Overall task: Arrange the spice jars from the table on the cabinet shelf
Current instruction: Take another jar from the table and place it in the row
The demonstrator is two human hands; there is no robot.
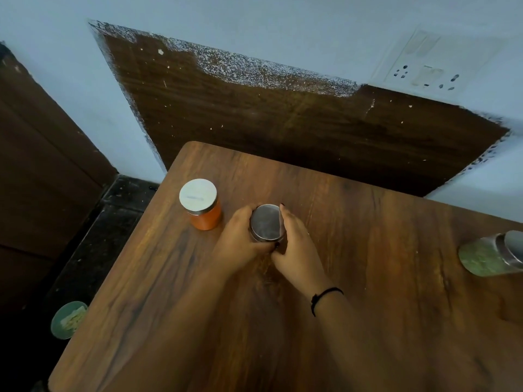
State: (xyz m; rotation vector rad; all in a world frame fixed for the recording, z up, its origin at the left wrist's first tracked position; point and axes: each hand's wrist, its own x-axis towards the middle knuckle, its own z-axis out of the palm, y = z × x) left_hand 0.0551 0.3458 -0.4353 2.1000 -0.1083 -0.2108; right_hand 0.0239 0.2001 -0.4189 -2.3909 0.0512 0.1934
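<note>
A jar with a steel lid (267, 222) stands near the middle of the wooden table (368, 278). My left hand (240, 244) wraps its left side and my right hand (297, 247) wraps its right side, so its body is hidden. Left of it stands a jar of orange spice with a silver lid (200, 203), free of both hands. At the right edge of the view stands a jar of green spice with a steel lid (492, 254), partly cut off. No cabinet shelf is in view.
A dark wooden panel (283, 117) leans on the pale wall behind the table. A socket plate (424, 72) is on the wall at upper right. On the dark floor left of the table sits a small green bowl (69, 319). A dark door (36, 171) is at far left.
</note>
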